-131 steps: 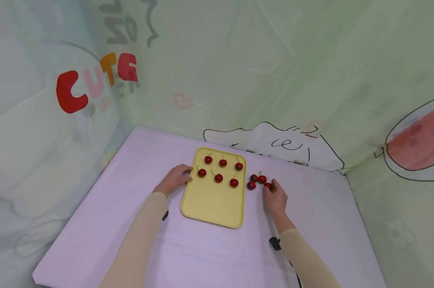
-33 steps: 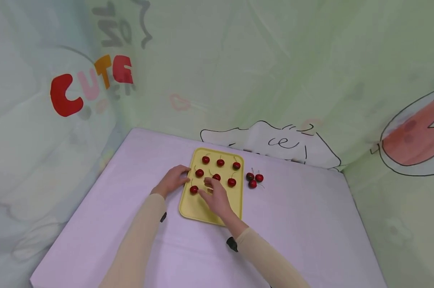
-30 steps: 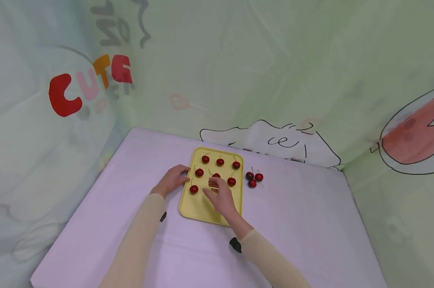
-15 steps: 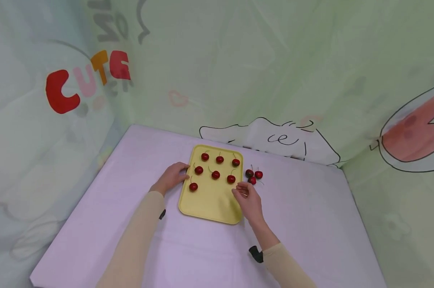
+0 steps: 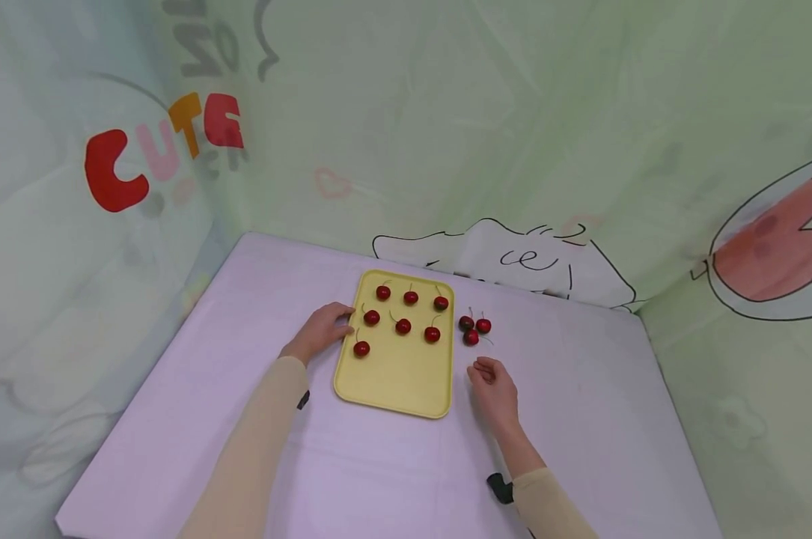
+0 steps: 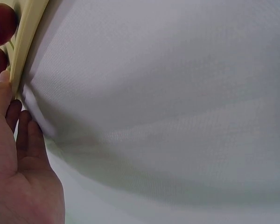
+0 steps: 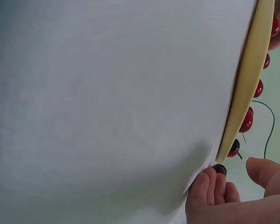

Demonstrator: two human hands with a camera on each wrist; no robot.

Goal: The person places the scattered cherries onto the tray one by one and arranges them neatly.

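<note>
My left hand (image 5: 320,329) is at the left edge of a yellow tray (image 5: 394,410); in the left wrist view its thumb and forefinger pinch the rim (image 6: 24,46). On the tray, red cherries with stems stand in two rows of three, with a single cherry (image 5: 361,349) below at the left. Just right of the tray, three more cherries (image 5: 471,337) cluster on the table. My right hand (image 5: 498,393) hovers to the right of the tray, in front of that cluster, fingers loosely bent and holding nothing. In the right wrist view a dark cherry (image 7: 220,169) shows past its fingertips.
A pale lilac cloth (image 5: 372,479) covers the table. Printed fabric walls (image 5: 412,150) rise behind it and at both sides. A dark wrist strap piece (image 5: 500,488) shows at the right sleeve.
My right hand has released a cherry at the left of the tray's third row and moved right, off the tray. The loose cluster has gone down to three. My left hand stays at the rim.
</note>
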